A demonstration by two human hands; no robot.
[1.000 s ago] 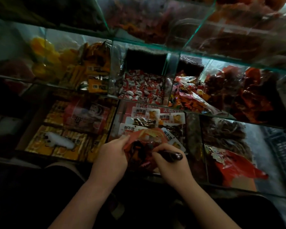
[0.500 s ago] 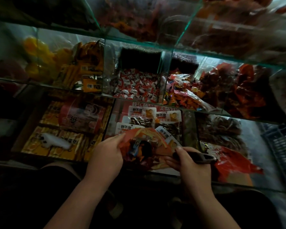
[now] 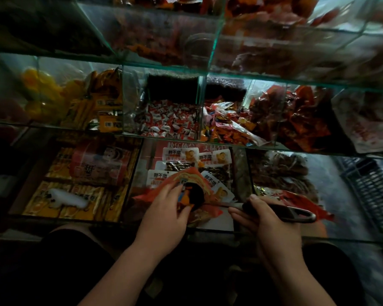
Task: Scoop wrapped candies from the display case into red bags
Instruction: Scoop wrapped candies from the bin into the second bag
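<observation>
Head view, looking down into a glass display case (image 3: 212,47) of several shelves. Left hand (image 3: 164,213): the fingers (image 3: 175,188) grip the rim of a red bag (image 3: 186,175), held open above the lower middle compartment with its dark mouth facing upward. Right hand (image 3: 270,221): the fingers are curled round the dark handle of a scoop (image 3: 283,212), which lies roughly level just to the right of the bag; its working end points toward the bag and is largely hidden by the hand. Wrapped candies (image 3: 170,120), red and white, fill the middle compartment of the shelf above, well apart from both hands. Mixed coloured sweets (image 3: 226,127) occupy the compartment to their right. Labelled packets (image 3: 175,154) lie beneath the bag, a second red bag (image 3: 303,203) lies behind the scoop, and yellow packs (image 3: 80,195) lie in the lower left compartment.
</observation>
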